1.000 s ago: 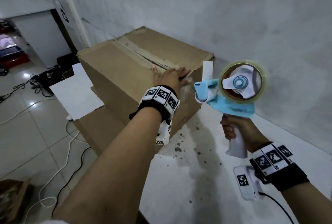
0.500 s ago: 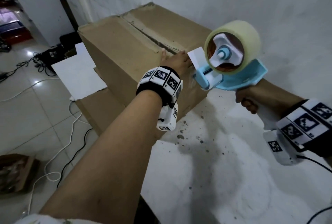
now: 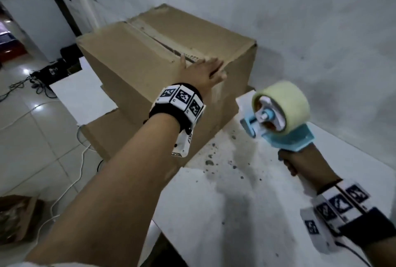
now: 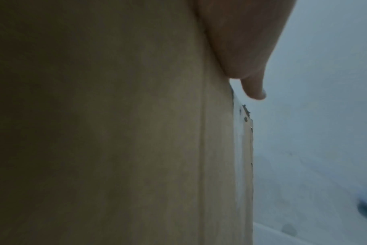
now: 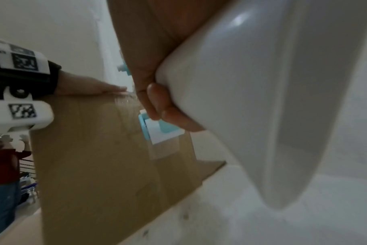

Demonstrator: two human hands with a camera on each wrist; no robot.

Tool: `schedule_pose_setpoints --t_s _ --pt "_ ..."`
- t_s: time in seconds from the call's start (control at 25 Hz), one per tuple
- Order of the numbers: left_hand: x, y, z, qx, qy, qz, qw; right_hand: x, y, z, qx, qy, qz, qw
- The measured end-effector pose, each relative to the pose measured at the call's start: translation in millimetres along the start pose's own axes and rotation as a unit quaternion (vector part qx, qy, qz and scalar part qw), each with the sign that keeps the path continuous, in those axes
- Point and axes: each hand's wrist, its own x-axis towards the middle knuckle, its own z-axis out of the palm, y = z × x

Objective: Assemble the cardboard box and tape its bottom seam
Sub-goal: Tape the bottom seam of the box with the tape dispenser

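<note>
The brown cardboard box stands flaps-closed on the table's far left end, its centre seam running away from me. My left hand lies flat with straight fingers on the near top edge, over the seam's end. In the left wrist view one fingertip sticks past the box wall, where a clear tape strip runs down. My right hand grips the white handle of the blue tape dispenser, held right of the box and apart from it. Its clear tape roll points up.
The white table has dark specks near the box. Flattened cardboard and a white sheet lie left of the box. Cables cross the tiled floor. A white wall stands close behind. A person stands far left.
My right hand has drawn the tape dispenser down and to the right, away from the box's near top edge. My left hand stays flat on the box top.
</note>
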Motion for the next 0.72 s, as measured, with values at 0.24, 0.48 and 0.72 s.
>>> schedule_pose_setpoints --t_s 0.24,0.48,0.72 --pt "3 14 10 0.131 0.016 -0.010 0.991 16 -21 -5 0.145 0.029 -0.045 0.988" --pt "8 15 12 0.085 0.011 0.035 0.996 23 -26 9 0.234 0.013 -0.038 0.971" --pt "4 30 13 0.045 0.028 0.000 0.999 21 -39 27 0.297 0.009 -0.028 0.955"
